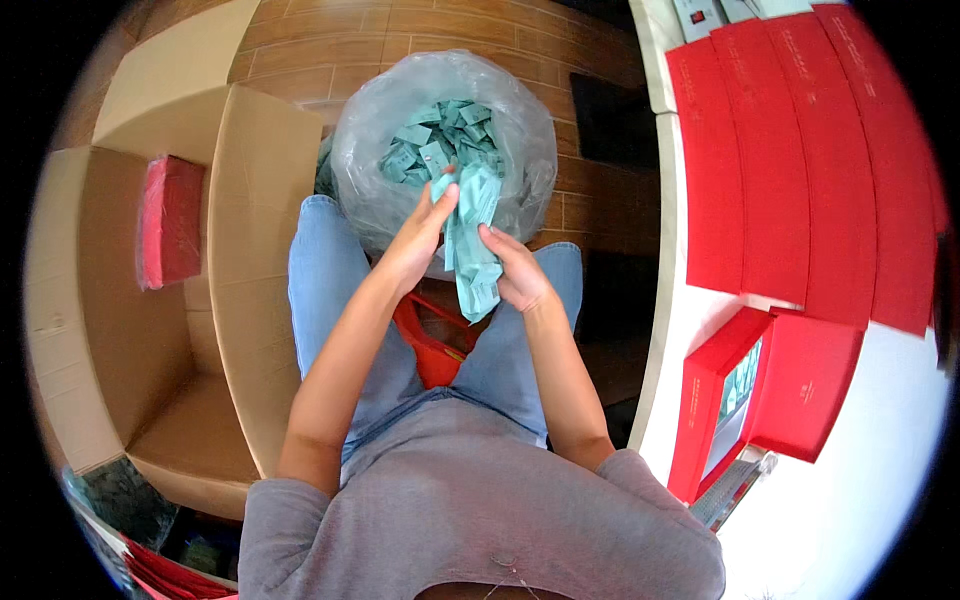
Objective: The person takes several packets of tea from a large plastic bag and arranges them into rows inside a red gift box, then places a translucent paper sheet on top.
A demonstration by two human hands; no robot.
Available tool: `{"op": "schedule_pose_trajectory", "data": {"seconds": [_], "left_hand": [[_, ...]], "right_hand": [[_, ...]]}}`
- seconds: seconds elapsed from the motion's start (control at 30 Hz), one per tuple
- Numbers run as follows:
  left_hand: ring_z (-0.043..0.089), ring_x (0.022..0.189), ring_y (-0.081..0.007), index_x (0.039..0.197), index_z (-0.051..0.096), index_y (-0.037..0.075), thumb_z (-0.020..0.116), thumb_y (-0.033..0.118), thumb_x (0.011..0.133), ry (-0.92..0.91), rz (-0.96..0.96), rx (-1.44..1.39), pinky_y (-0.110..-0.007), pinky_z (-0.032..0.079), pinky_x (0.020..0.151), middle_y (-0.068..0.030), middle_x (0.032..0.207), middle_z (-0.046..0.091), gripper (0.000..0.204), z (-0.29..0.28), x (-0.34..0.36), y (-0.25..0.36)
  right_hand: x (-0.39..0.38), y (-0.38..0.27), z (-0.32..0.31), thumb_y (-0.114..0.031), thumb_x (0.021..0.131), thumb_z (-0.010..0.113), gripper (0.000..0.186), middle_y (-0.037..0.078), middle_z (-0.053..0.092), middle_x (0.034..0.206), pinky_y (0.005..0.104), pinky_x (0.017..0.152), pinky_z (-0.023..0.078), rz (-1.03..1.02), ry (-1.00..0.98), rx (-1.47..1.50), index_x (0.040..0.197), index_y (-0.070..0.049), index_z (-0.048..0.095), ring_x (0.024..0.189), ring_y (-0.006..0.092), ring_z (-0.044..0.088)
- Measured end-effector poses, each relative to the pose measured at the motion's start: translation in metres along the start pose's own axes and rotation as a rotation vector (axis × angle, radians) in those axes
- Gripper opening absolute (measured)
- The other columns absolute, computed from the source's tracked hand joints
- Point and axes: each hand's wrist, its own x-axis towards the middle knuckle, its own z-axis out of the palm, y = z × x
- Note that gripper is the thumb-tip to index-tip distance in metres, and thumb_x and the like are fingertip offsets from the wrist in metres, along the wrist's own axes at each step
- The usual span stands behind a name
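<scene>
Loosely, thin teal paper sachets (472, 245), crinkly clear bag (380, 140)

Teal paper sachets (470, 240); clear grey-tinted plastic bag (380, 150). Plain brown cardboard box (250, 250). Flat red gift boxes (800, 160) on white table (860, 480). Light blue jeans (320, 290). Reddish-brown wood-plank floor (400, 30).

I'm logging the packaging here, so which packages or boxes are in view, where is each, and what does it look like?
Teal paper sachets: bunch held by left hand and right hand.
Clear plastic bag: ahead of knees, round, holding more sachets.
Brown cardboard carton: left, open, holding a wrapped red box.
Flat red boxes: overlapping row on white table, right.
Open red box: near table edge.
</scene>
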Motion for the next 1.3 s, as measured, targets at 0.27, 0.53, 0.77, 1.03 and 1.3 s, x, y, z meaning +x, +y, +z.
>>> {"op": "schedule_pose_trajectory", "data": {"seconds": [0.27, 0.53, 0.77, 1.03, 1.3], "left_hand": [[0.031, 0.130, -0.0275, 0.145, -0.006, 0.016, 0.069, 0.029, 0.084, 0.118, 0.304, 0.204, -0.040, 0.025, 0.107, -0.0179, 0.142, 0.021, 0.098, 0.041, -0.062, -0.025], [0.061, 0.090, -0.0194, 0.122, 0.050, 0.007, 0.045, 0.047, 0.093, 0.053, -0.049, -0.285, -0.036, 0.052, 0.076, -0.0111, 0.100, 0.063, 0.050, 0.021, -0.097, -0.041], [0.062, 0.078, -0.0175, 0.122, 0.052, 0.006, 0.041, 0.059, 0.090, -0.162, -0.250, -0.374, -0.033, 0.053, 0.068, -0.0076, 0.093, 0.064, 0.064, 0.000, -0.137, -0.069], [0.063, 0.087, -0.0214, 0.135, 0.037, 0.007, 0.042, 0.051, 0.093, -0.271, -0.461, -0.172, -0.036, 0.053, 0.075, -0.0129, 0.108, 0.061, 0.061, 0.021, -0.164, -0.092], [0.059, 0.093, -0.0198, 0.145, 0.022, 0.021, 0.037, 0.053, 0.094, -0.188, -0.268, -0.210, -0.036, 0.053, 0.077, -0.0127, 0.117, 0.057, 0.061, 0.024, -0.175, -0.086]], "right_hand": [[-0.075, 0.031, 0.051, -0.010, 0.075, 0.065, 0.028, 0.019, 0.058, 0.083, 0.0443, 0.066, 0.047, -0.881, 0.548, -1.469, 0.097, -0.001, 0.051, 0.078, 0.0390, 0.057], [-0.132, 0.063, 0.073, -0.017, 0.076, 0.069, 0.054, 0.015, 0.049, 0.109, 0.0371, 0.076, 0.046, -0.928, 0.286, -1.456, 0.122, 0.002, 0.049, 0.095, 0.0307, 0.052], [-0.156, 0.115, 0.033, -0.005, 0.090, 0.054, 0.029, 0.009, 0.051, 0.112, 0.0245, 0.071, 0.047, -0.708, 0.234, -0.560, 0.118, 0.000, 0.050, 0.094, 0.0132, 0.053], [-0.149, 0.081, -0.015, -0.019, 0.086, 0.066, 0.045, 0.009, 0.054, 0.110, 0.0304, 0.085, 0.044, -0.290, 0.093, -0.317, 0.121, -0.001, 0.044, 0.100, 0.0144, 0.051], [-0.176, 0.052, -0.056, -0.013, 0.081, 0.035, 0.028, 0.012, 0.058, 0.089, 0.0326, 0.082, 0.043, -0.410, 0.008, 0.191, 0.098, -0.003, 0.055, 0.085, 0.0209, 0.055]]}}
